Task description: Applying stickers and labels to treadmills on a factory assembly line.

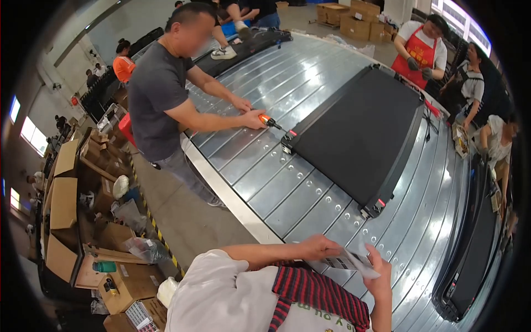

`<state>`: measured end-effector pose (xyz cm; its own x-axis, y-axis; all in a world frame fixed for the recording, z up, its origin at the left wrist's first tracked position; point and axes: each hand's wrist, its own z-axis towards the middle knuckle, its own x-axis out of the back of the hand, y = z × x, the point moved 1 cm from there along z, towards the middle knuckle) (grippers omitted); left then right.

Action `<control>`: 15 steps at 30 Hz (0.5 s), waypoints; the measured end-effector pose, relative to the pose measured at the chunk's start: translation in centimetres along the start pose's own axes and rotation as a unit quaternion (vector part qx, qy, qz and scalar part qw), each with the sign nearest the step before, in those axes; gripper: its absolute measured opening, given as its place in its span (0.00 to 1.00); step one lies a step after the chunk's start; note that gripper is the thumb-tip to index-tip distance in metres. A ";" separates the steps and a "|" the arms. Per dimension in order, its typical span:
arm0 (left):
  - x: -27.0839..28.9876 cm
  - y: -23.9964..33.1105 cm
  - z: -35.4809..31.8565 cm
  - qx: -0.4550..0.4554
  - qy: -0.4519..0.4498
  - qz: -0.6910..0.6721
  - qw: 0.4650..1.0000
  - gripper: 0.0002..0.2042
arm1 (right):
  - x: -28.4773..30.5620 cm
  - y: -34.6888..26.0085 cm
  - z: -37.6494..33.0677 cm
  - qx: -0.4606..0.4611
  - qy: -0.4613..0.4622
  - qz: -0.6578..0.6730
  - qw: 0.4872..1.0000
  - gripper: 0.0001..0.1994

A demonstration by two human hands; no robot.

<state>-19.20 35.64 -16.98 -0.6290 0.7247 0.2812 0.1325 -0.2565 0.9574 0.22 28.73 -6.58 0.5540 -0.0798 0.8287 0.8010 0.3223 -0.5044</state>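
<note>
My left hand and my right hand are close together over the near edge of the metal table. Between them is a small pale sheet, perhaps paper or a plastic bag. My left fingers pinch its left end, and my right thumb and fingers grip its right side. Just beyond them lies a large black rectangular panel in a dark frame with red tags at its near corners. Across the table, a co-worker in a grey T-shirt holds an orange and black power screwdriver against the panel's left corner.
The ribbed metal table has a pale edge and a row of round holes. Another dark framed panel lies at the right. Open cardboard boxes and plastic bags crowd the left. A co-worker in a red apron stands at the far side.
</note>
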 end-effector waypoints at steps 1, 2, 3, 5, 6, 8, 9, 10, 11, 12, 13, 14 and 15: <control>0.3 0.1 0.0 0.014 0.013 0.051 0.999 0.11 | 0.2 0.7 -0.3 -0.046 -0.004 0.026 0.999 0.27; 0.7 0.2 -0.2 0.026 0.025 0.103 0.994 0.11 | 0.5 1.5 -0.3 -0.057 -0.007 0.029 0.998 0.27; 1.3 0.0 -0.6 0.037 0.033 0.104 0.993 0.11 | 1.0 2.5 0.1 -0.109 0.018 0.102 0.989 0.26; 2.6 -0.3 -1.1 0.029 0.046 0.112 0.992 0.11 | 1.2 4.3 0.7 -0.209 0.071 0.211 0.952 0.22; 3.4 -0.2 -1.4 0.021 0.069 0.126 0.989 0.10 | 1.0 5.2 0.7 -0.211 0.071 0.212 0.952 0.22; 3.5 -1.4 -1.5 0.043 0.042 0.143 0.988 0.10 | 0.3 7.3 0.2 -0.239 0.141 0.286 0.917 0.17; 2.8 -2.7 -1.6 0.018 0.042 0.162 0.986 0.10 | -0.2 8.0 0.0 -0.255 0.164 0.305 0.903 0.09; 2.7 -3.7 -1.1 -0.013 0.045 0.189 0.981 0.10 | -0.6 9.1 -0.5 -0.255 0.159 0.248 0.921 0.06; 2.1 -4.7 -0.3 -0.020 0.051 0.186 0.981 0.10 | -1.3 10.5 -0.9 -0.254 0.164 0.184 0.935 0.04; 2.3 -5.2 0.1 -0.017 0.063 0.184 0.981 0.10 | -2.7 11.7 -1.1 -0.280 0.184 0.229 0.914 0.03; 2.8 -4.6 0.2 -0.015 0.070 0.191 0.979 0.10 | -3.5 12.0 -1.6 -0.314 0.194 0.271 0.889 0.03; 3.4 -3.9 0.5 -0.031 0.068 0.186 0.980 0.11 | -4.3 12.6 -1.2 -0.307 0.193 0.275 0.891 0.03; 3.7 -3.5 0.8 -0.048 0.065 0.178 0.981 0.13 | -4.6 12.6 -0.7 -0.323 0.182 0.307 0.876 0.02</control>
<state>-21.37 39.75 -19.27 -0.6490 0.4923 0.5800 0.2932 -0.5416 0.7878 7.93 32.52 -16.92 0.8671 -0.4127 0.2790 0.2218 -0.1815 -0.9580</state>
